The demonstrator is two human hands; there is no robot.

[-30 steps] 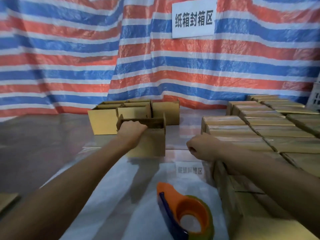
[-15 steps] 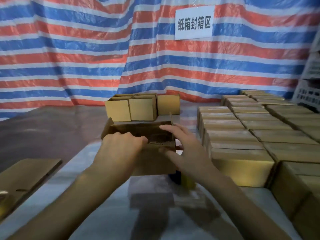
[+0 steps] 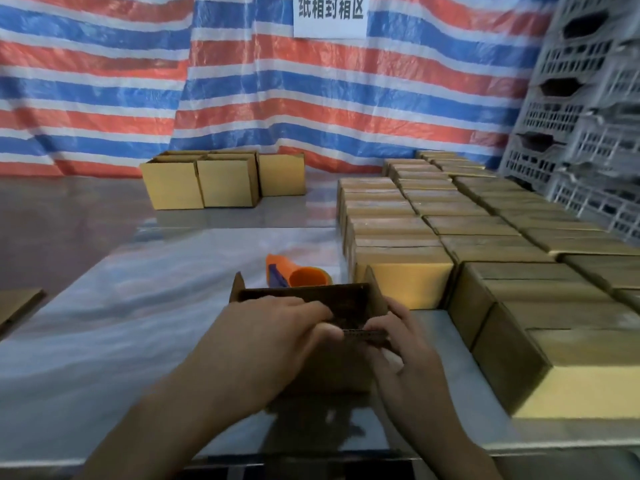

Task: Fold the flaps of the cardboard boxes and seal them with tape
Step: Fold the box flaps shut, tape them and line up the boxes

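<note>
The left hand lies over the near side of the open box. Its fingers reach over the top and its thumb sits by the near flap, so it seems to pinch that flap. The right hand is at the near right corner of the open box. Its fingers curl round the same flap. Both hands are holding on, and neither one is loose.

The open box sits on the table, right in front of the person. Its two side flaps stick up, and you can see down inside it. I think this is the folding step, and no flap looks flat yet. Next, the flaps need to be pushed down flat. One hand will have to hold them shut while the other gets the tape.

The orange tape holder lies just behind the open box, so it is easy to reach. I cannot tell if the two touch. To the right of the open box stand rows of shut boxes, packed close together. Far behind the open box, a bit to the left, are three more open boxes. Well off to its left lies a flat piece of cardboard. A striped sheet hangs far behind the open box, and grey crates are stacked far to its right.
</note>
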